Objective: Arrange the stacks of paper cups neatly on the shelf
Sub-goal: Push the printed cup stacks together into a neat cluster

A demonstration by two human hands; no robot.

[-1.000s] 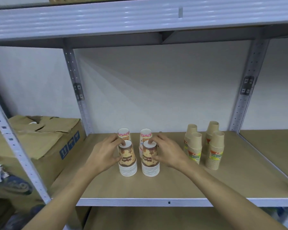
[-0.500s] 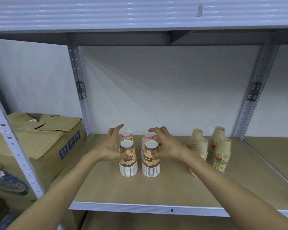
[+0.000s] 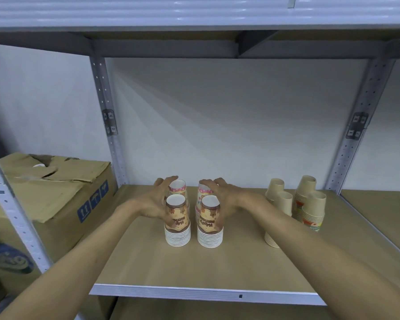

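Four printed cup stacks stand in a square at the middle of the wooden shelf (image 3: 162, 269). In front are two brown-printed stacks (image 3: 177, 227) (image 3: 210, 229). Behind them are two pink-topped stacks (image 3: 180, 187) (image 3: 201, 195). My left hand (image 3: 156, 203) lies against the left side of the group, its fingers spread and reaching the back left stack. My right hand (image 3: 228, 199) mirrors it on the right side, fingertips on the back right stack. Neither hand lifts a stack.
Several plain kraft cup stacks (image 3: 314, 211) stand at the right of the shelf, partly hidden by my right forearm. A worn cardboard box (image 3: 56, 195) sits in the bay to the left. Metal uprights (image 3: 106, 125) (image 3: 356, 128) frame the bay, under an upper shelf (image 3: 194, 12).
Both hands have loosened from the tops of the front stacks, and their fingers now stretch back to the rear stacks. The view has shifted slightly left; the stacks stay put.
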